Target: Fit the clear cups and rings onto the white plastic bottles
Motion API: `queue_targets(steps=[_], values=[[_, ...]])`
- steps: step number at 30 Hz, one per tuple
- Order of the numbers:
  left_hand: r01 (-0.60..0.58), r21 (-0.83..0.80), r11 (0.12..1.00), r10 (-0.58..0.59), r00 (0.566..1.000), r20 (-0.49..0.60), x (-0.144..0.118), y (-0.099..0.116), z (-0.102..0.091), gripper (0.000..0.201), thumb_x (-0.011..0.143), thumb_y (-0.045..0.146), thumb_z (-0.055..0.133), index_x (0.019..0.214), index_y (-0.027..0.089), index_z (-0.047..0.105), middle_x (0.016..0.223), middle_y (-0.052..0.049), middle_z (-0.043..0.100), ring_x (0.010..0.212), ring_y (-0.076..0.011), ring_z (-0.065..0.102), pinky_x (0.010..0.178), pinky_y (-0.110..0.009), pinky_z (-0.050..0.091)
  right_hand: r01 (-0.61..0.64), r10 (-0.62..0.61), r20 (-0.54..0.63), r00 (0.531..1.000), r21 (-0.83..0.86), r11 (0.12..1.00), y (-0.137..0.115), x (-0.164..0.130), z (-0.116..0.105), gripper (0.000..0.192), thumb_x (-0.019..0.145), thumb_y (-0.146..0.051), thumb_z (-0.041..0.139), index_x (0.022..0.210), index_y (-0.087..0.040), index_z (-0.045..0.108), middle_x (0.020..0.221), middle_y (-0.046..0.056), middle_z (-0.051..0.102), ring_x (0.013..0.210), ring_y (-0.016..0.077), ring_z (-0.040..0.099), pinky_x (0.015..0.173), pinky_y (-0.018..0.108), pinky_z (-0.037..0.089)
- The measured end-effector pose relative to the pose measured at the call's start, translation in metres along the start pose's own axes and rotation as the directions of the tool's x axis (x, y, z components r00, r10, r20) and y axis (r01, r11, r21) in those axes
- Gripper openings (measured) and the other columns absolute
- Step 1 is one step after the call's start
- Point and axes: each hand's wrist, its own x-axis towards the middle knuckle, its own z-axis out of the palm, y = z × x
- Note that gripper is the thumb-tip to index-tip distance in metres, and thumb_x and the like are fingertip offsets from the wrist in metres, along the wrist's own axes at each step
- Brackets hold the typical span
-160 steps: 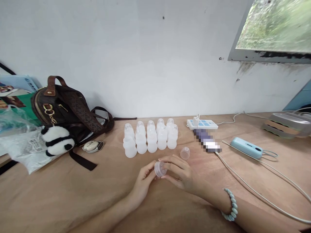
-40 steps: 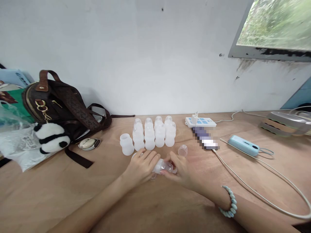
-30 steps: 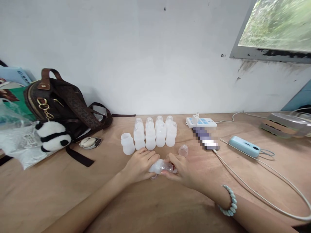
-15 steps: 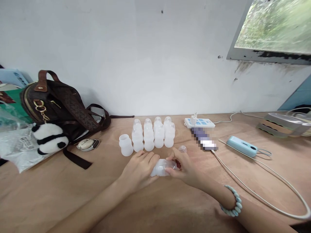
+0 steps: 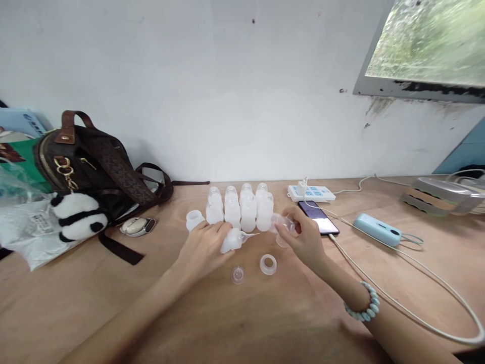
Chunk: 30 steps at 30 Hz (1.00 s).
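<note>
Left hand is closed around a small milky plastic bottle, tipped on its side with its mouth pointing right; a thin clear tube sticks out of the mouth. Right hand pinches a clear cap between thumb and fingers, just right of the bottle and apart from it. Both are held just above the wooden table, near the middle.

On the table, nearer than the hands: a white ring and, left of it, a small clear nipple.

Farther back stands a cluster of capped bottles, with one open bottle at its left end.

Right of the cluster: a phone and a power strip. Far left: a brown bag with a panda toy.
</note>
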Motion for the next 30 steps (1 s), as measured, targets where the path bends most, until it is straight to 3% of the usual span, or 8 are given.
queue_targets(steps=[3,7,11,14,17,20,24,30], values=[[-0.022,-0.001,1.000,0.022,0.999,-0.029,0.000,0.000,0.000,0.012,0.082,0.023,0.059,0.092,0.016,0.061,0.087,-0.007,0.074,0.081,-0.0285,0.070,0.074,-0.039,0.047,0.088,-0.093,-0.009,0.996,-0.257,0.962,0.014,0.010,-0.005,0.016,0.088,-0.034,0.055,0.088,-0.019,0.060,0.076,0.003,0.063,0.069,0.0182,0.057,0.064,0.028,0.039],[-0.040,0.000,0.999,0.040,0.999,-0.025,0.000,0.003,0.002,0.013,0.082,0.024,0.060,0.092,0.016,0.061,0.092,-0.008,0.074,0.082,-0.0295,0.070,0.074,-0.040,0.048,0.118,0.056,0.282,0.958,-0.564,0.818,0.028,0.012,-0.003,0.016,0.086,-0.030,0.055,0.080,-0.018,0.063,0.078,0.007,0.068,0.075,0.0222,0.061,0.066,0.030,0.036],[-0.055,-0.002,0.998,0.055,0.998,-0.025,0.000,0.002,0.004,0.014,0.081,0.023,0.062,0.093,0.015,0.061,0.092,-0.008,0.074,0.082,-0.0301,0.070,0.074,-0.040,0.049,0.151,0.159,0.425,0.891,-0.608,0.779,0.037,0.005,0.004,0.022,0.080,-0.037,0.065,0.071,-0.017,0.063,0.066,0.007,0.066,0.064,0.0230,0.061,0.061,0.031,0.034],[-0.089,0.003,0.996,0.089,0.994,-0.061,-0.001,0.001,0.007,0.014,0.081,0.023,0.062,0.092,0.015,0.060,0.090,-0.008,0.074,0.080,-0.0296,0.070,0.072,-0.040,0.049,0.146,0.136,0.393,0.910,-0.610,0.779,0.036,0.004,0.006,0.037,0.083,-0.050,0.063,0.089,-0.014,0.066,0.085,0.014,0.070,0.081,0.0310,0.063,0.069,0.036,0.040],[-0.131,0.057,0.990,0.139,0.975,-0.175,-0.002,0.002,0.012,0.028,0.079,0.022,0.063,0.105,0.011,0.057,0.085,-0.009,0.074,0.075,-0.0281,0.070,0.070,-0.038,0.049,0.101,0.023,0.287,0.958,-0.408,0.907,0.025,0.003,0.005,0.040,0.091,-0.050,0.054,0.107,-0.014,0.060,0.102,0.017,0.066,0.097,0.0332,0.059,0.080,0.043,0.043],[-0.191,0.228,0.955,0.255,0.921,-0.295,-0.004,0.006,0.017,0.036,0.082,0.014,0.057,0.116,0.005,0.050,0.081,-0.010,0.073,0.069,-0.0254,0.069,0.067,-0.036,0.049,0.001,-0.061,0.390,0.919,0.152,0.988,0.002,-0.006,0.007,0.040,0.091,-0.051,0.056,0.118,-0.021,0.053,0.098,0.009,0.065,0.089,0.0237,0.061,0.079,0.038,0.047],[-0.246,0.432,0.868,0.418,0.832,-0.365,-0.009,0.015,0.022,0.030,0.086,0.000,0.042,0.114,0.008,0.050,0.074,-0.005,0.069,0.062,-0.0215,0.065,0.063,-0.033,0.046,-0.384,-0.019,0.581,0.813,0.561,0.733,-0.031,-0.026,0.018,0.062,0.075,-0.055,0.075,0.120,-0.024,0.046,0.087,0.000,0.063,0.070,0.0155,0.060,0.061,0.028,0.049],[-0.321,0.413,0.853,0.492,0.758,-0.429,-0.013,0.028,0.023,0.022,0.095,0.006,0.036,0.106,0.010,0.054,0.076,-0.005,0.068,0.066,-0.0204,0.064,0.066,-0.034,0.044,-0.623,0.146,0.658,0.739,0.584,0.520,-0.044,-0.035,0.028,0.037,0.085,-0.053,0.064,0.092,-0.021,0.047,0.067,-0.005,0.057,0.053,0.0099,0.055,0.050,0.023,0.045]])
